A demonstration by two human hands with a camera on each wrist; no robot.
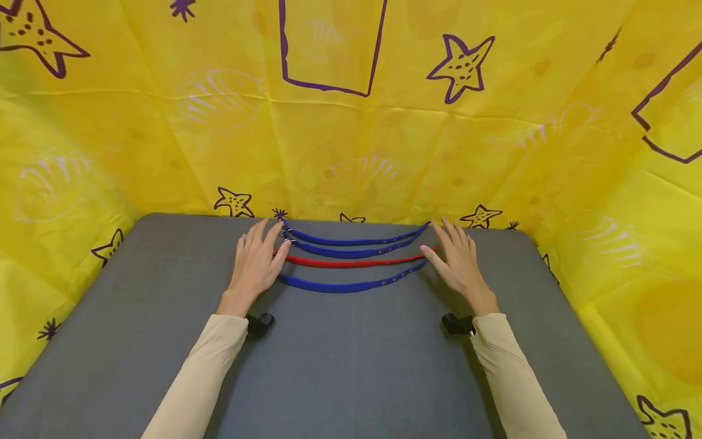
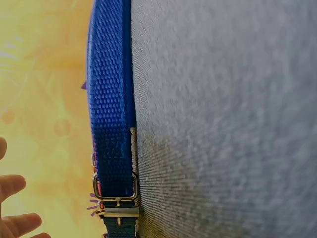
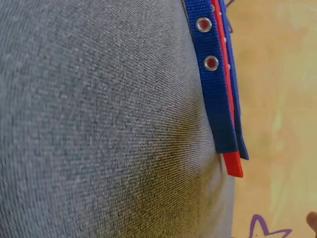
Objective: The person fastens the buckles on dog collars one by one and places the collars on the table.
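Observation:
Three blue collars and one red collar (image 1: pixel 351 264) lie side by side across the far part of the table. The nearest blue collar (image 1: pixel 334 287) sits apart from the other two, a middle one (image 1: pixel 351 252) and the farthest one (image 1: pixel 356 241). Over their left, buckled ends is my left hand (image 1: pixel 256 256), fingers extended. My right hand (image 1: pixel 460 259) spreads its fingers by the right ends. Whether either hand touches a collar I cannot tell. A metal buckle (image 2: pixel 119 213) shows in the left wrist view, and metal eyelets (image 3: pixel 211 63) in the right wrist view.
The grey table (image 1: pixel 351 366) extends toward me below the collars. A yellow cloth (image 1: pixel 329 134) printed with starfish and fish hangs behind it and along both sides. A black wrist camera (image 1: pixel 260 324) sits at the left wrist and another camera (image 1: pixel 457 324) at the right.

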